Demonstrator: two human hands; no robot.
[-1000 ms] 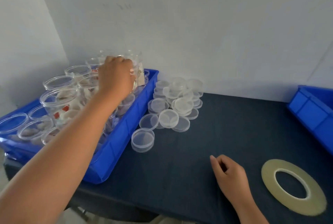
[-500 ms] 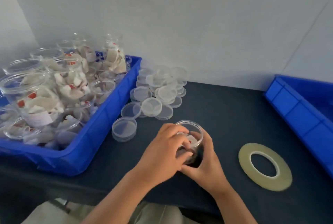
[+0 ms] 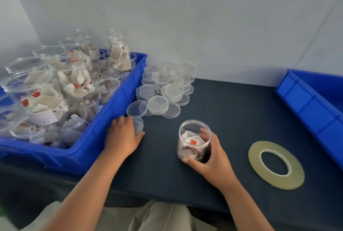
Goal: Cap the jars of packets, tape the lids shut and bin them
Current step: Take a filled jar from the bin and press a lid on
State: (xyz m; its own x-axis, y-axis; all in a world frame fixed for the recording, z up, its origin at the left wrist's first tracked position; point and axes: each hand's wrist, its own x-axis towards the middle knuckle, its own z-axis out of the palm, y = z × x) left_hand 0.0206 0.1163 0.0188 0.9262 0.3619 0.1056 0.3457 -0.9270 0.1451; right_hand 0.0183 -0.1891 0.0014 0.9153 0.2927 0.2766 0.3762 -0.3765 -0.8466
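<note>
A person sits at a dark blue counter (image 3: pixel 232 111), both bare forearms reaching forward. The right hand (image 3: pixel 213 156) grips a clear, uncapped jar (image 3: pixel 194 138) standing upright on the counter in front of them, with the fingers wrapped round its far side and the thumb at its base. Inside are pale packets with a small red tag.

The left hand (image 3: pixel 122 136) is curled over a clear lid (image 3: pixel 138 124) lying just beside the wall of a blue bin (image 3: pixel 111 119). That bin, at the left, is crowded with open jars (image 3: pixel 42 98) of the same packets. A pile of lids (image 3: pixel 167 87) sits behind the hand, against the white wall.

To the right of the held jar, a flat roll of yellowish tape (image 3: pixel 276 180) lies apart on the counter. A second blue bin (image 3: pixel 311 104) stands at the far right edge.
</note>
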